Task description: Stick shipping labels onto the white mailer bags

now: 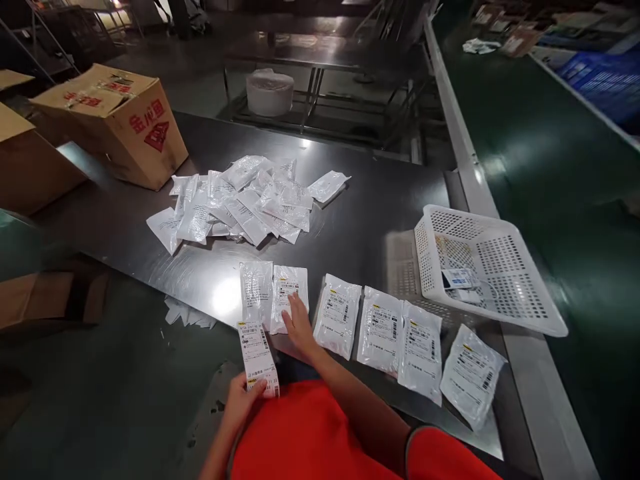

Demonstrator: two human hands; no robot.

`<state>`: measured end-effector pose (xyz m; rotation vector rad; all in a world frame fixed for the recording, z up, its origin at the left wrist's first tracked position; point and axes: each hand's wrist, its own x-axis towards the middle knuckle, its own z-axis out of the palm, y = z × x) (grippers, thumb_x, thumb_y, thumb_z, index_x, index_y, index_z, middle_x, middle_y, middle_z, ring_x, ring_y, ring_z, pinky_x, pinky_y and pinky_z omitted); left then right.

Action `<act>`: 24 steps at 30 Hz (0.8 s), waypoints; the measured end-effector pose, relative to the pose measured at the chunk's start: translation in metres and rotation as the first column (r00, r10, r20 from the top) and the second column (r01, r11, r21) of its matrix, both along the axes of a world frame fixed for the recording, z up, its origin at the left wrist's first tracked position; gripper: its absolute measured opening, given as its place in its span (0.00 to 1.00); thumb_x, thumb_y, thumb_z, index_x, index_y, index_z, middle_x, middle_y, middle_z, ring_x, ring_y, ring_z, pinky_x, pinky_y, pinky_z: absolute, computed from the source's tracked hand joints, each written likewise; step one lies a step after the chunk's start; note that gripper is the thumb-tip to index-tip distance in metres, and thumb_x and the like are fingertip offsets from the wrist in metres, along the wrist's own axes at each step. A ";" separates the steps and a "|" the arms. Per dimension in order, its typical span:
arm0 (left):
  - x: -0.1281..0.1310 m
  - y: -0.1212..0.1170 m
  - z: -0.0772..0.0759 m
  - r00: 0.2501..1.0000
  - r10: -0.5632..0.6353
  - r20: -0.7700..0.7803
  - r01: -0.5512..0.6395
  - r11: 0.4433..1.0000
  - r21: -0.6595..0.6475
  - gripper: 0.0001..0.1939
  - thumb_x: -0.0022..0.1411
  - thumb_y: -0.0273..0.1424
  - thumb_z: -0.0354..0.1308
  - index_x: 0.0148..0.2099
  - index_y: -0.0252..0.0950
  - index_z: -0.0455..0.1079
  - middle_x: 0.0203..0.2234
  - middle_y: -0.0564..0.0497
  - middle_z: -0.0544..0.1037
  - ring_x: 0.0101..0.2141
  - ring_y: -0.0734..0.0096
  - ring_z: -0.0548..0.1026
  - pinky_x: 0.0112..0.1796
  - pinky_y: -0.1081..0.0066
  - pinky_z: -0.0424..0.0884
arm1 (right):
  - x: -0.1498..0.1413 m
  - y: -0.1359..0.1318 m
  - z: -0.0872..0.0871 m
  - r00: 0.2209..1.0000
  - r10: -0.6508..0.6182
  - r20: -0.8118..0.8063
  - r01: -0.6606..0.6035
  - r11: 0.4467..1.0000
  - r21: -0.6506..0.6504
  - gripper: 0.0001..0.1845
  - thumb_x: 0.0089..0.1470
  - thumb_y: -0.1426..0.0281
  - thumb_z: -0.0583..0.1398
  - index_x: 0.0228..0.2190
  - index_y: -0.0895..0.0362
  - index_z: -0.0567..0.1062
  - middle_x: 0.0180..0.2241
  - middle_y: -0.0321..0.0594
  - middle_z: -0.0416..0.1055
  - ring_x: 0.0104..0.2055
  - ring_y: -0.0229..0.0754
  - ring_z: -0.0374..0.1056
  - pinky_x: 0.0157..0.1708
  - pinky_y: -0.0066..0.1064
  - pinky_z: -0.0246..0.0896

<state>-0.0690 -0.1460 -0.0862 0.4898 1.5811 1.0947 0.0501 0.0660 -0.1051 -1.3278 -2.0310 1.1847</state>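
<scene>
My left hand [243,399] pinches a strip of printed shipping labels [259,357] at the table's near edge. Its upper end reaches just below a white plastic mailer [257,288] that shows only fine print. My right hand [299,325] lies with fingers stretched out over the lower part of a labelled mailer [290,283] beside it. Further right along the edge lie more labelled mailers: one alone [338,313], two touching each other [381,327] and a tilted one [473,375] at the end.
A heap of white mailers [245,203] lies further back on the steel table [370,220]. Cardboard boxes [135,133] stand at the left. On the right, a white plastic basket [515,273] holding small items sits by a green conveyor belt [530,147]. Paper scraps [189,313] lie on the floor.
</scene>
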 end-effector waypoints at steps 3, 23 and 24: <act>-0.005 0.008 0.006 0.992 -0.123 -0.015 0.124 0.989 0.086 0.42 0.47 0.61 0.65 0.43 0.23 0.79 0.41 0.32 0.80 0.41 0.45 0.78 0.44 0.54 0.74 | -0.019 -0.018 0.023 0.984 0.044 -0.174 -0.082 0.972 -0.220 0.39 0.58 0.47 0.53 0.60 0.62 0.67 0.62 0.58 0.63 0.61 0.51 0.65 0.58 0.43 0.65; -0.034 0.097 0.036 0.918 0.356 0.174 -0.350 0.934 -0.067 0.42 0.31 0.65 0.68 0.30 0.29 0.69 0.20 0.51 0.72 0.22 0.76 0.66 0.24 0.74 0.62 | -0.070 0.010 0.047 0.981 0.002 -0.196 -0.016 0.997 -0.070 0.04 0.46 0.68 0.65 0.24 0.56 0.79 0.37 0.42 0.76 0.43 0.44 0.72 0.46 0.36 0.65; -0.029 0.093 0.028 0.910 0.370 0.186 -0.356 0.928 -0.105 0.43 0.31 0.66 0.68 0.32 0.28 0.70 0.21 0.50 0.73 0.22 0.75 0.67 0.24 0.73 0.63 | -0.078 0.025 0.043 0.989 -0.030 -0.143 0.023 0.998 -0.050 0.03 0.46 0.70 0.65 0.25 0.56 0.79 0.40 0.43 0.75 0.45 0.45 0.72 0.47 0.36 0.65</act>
